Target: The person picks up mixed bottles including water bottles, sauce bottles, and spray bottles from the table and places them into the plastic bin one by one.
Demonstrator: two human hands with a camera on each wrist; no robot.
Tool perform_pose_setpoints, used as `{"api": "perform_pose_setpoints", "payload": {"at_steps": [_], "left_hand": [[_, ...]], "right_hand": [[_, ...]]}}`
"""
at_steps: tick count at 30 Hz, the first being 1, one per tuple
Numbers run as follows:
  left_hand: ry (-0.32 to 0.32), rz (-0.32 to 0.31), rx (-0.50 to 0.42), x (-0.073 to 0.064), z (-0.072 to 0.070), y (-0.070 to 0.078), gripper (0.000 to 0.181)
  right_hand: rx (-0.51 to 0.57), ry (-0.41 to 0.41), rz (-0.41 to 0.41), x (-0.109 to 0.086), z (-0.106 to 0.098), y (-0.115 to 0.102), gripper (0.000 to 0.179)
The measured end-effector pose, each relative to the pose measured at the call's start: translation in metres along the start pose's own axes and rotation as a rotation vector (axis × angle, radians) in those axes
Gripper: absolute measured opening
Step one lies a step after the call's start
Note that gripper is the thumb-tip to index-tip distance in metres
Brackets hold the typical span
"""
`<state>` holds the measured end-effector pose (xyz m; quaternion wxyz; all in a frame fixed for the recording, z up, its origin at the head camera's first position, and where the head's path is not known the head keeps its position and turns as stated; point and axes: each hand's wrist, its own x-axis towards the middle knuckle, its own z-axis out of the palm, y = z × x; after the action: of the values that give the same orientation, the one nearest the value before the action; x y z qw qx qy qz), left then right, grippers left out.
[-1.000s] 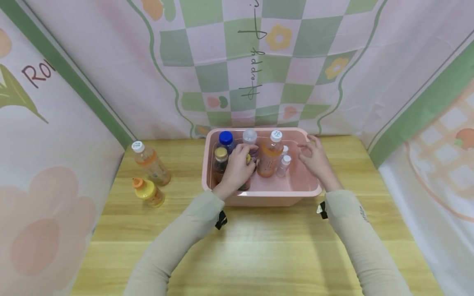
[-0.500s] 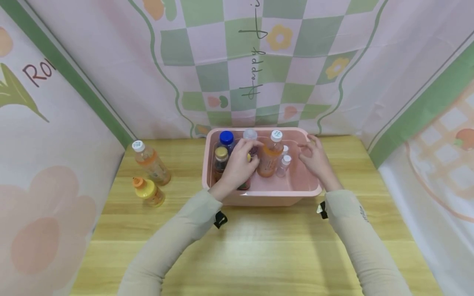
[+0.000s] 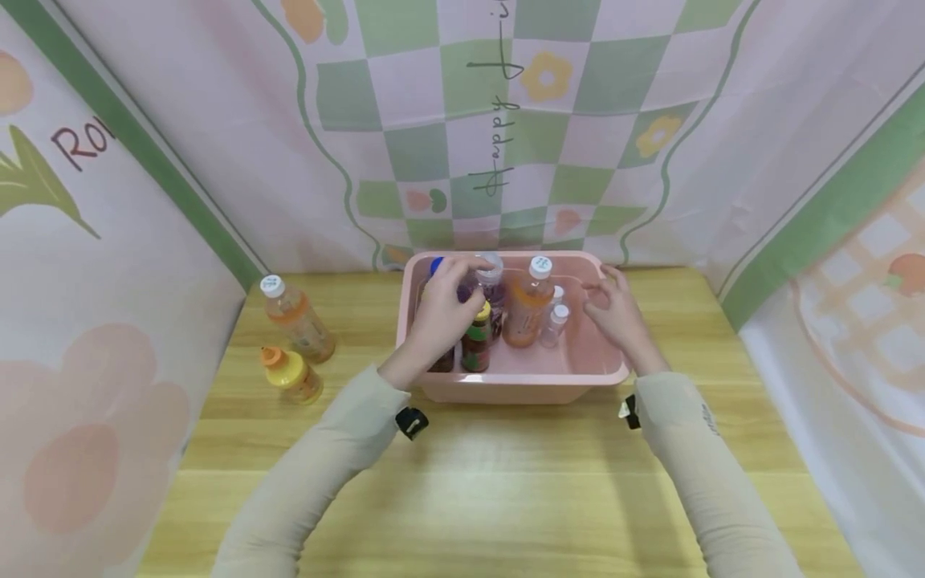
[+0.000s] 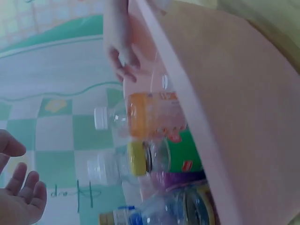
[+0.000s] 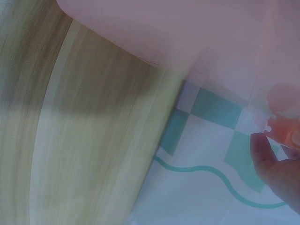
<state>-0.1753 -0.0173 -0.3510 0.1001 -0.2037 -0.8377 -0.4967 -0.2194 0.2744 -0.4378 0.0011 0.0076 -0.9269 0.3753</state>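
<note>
My left hand [image 3: 442,309] hovers over the left part of a pink tub [image 3: 535,379], fingers loosely bent with nothing between them. Just right of it stands a small yellow-capped bottle with a green label [image 3: 475,341], also upright among others in the left wrist view [image 4: 183,152]. The hand partly hides a blue-capped bottle [image 3: 437,265] and a dark bottle [image 3: 442,361]. Over the tub's right rim, my right hand [image 3: 620,317] holds nothing, its fingers loosely curved. Left of it stand an orange-banded, white-capped bottle [image 3: 527,309] and a small clear bottle [image 3: 555,327].
On the wooden table [image 3: 462,482], left of the tub, stand another orange-banded bottle [image 3: 299,321] and a yellow squeeze bottle with an orange nozzle [image 3: 292,377]. A clear-capped bottle [image 3: 490,273] is at the tub's back. Patterned cloth [image 3: 462,120] hangs behind.
My left hand has moved up and left, away from the yellow-capped bottle, which now shows; the blue-capped and dark bottles are now more covered. My right hand has stayed in place.
</note>
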Motion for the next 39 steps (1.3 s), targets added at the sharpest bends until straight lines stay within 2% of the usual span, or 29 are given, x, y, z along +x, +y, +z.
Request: {"api": "perform_pose_setpoints", "payload": {"at_steps": [5, 11, 15, 26, 33, 39], "left_hand": [[0.069, -0.006, 0.037, 0.003, -0.014, -0.006, 0.033], [0.117, -0.073, -0.057, 0.007, -0.029, -0.013, 0.031], [0.146, -0.096, -0.083, 0.009, -0.038, -0.016, 0.032], [0.204, -0.088, -0.083, 0.008, -0.059, -0.022, 0.035], [0.219, -0.185, -0.102, 0.007, -0.072, -0.031, 0.036], [0.252, -0.209, -0.116, 0.008, -0.087, -0.033, 0.037]], "right_hand": [[-0.004, -0.001, 0.003, 0.000, -0.001, 0.000, 0.043], [-0.003, 0.004, -0.002, 0.000, -0.001, 0.000, 0.043], [-0.002, 0.012, -0.007, 0.000, -0.001, 0.001, 0.042], [-0.002, 0.000, 0.006, 0.001, 0.001, 0.001, 0.043], [0.001, -0.008, 0.008, 0.002, 0.001, 0.001, 0.043], [-0.002, -0.006, 0.005, 0.002, 0.000, 0.001, 0.043]]}}
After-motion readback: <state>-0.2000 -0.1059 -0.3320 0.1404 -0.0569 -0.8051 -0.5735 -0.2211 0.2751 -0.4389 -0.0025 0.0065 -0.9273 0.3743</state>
